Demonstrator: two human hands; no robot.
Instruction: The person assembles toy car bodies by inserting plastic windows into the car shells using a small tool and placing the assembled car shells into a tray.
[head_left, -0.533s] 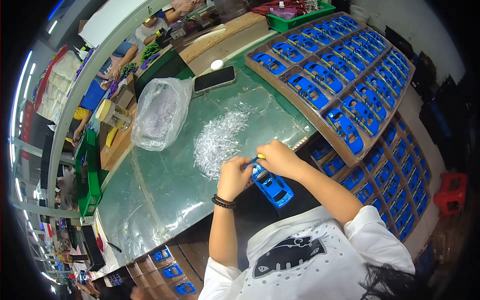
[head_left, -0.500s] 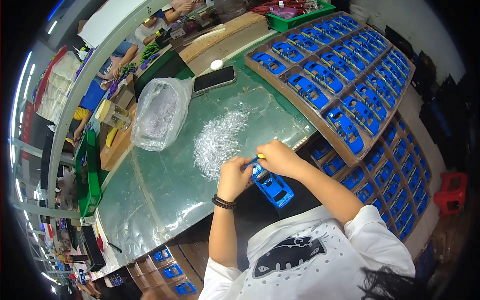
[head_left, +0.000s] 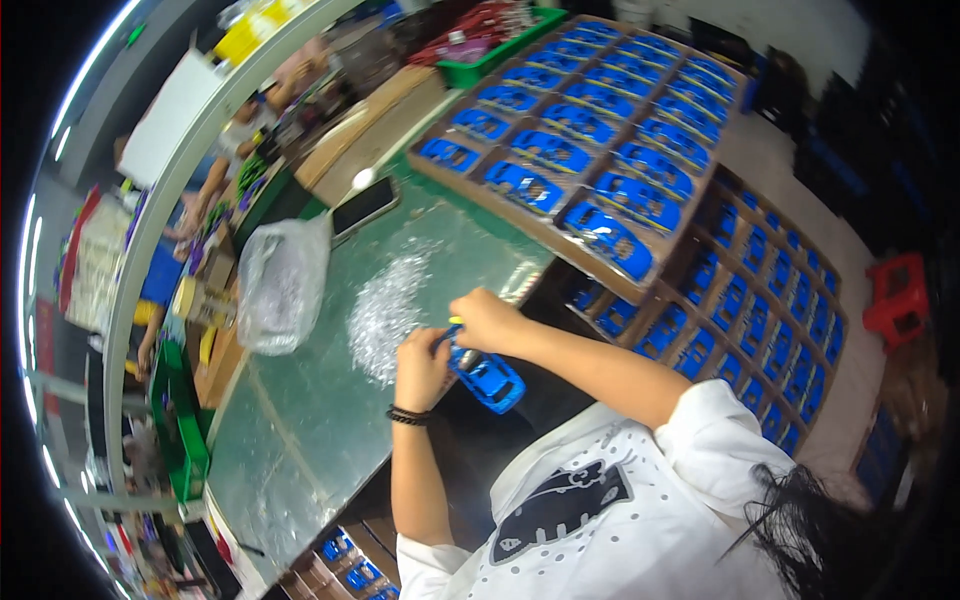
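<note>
A blue toy car body (head_left: 490,382) hangs just off the near edge of the table, with its window openings facing up. My left hand (head_left: 422,365) is closed on its far end. My right hand (head_left: 482,318) is closed around a thin tool with a yellow end (head_left: 456,321), its blue part reaching toward the car beside my left fingers. The tool's exact kind cannot be made out, and my fingers hide where it meets the car. Just past my left hand, a heap of small clear plastic pieces (head_left: 385,320) lies on the green tabletop (head_left: 300,420).
A large compartment tray (head_left: 625,285) of blue car bodies stands right of the table, with more such trays (head_left: 690,285) below. An open plastic bag (head_left: 283,290), a phone (head_left: 364,207) and a jar (head_left: 195,300) lie farther left. A red stool (head_left: 897,300) stands far right.
The whole view has swung to the right, so table and trays sit farther left in it. Both hands keep their hold at the car's far end.
</note>
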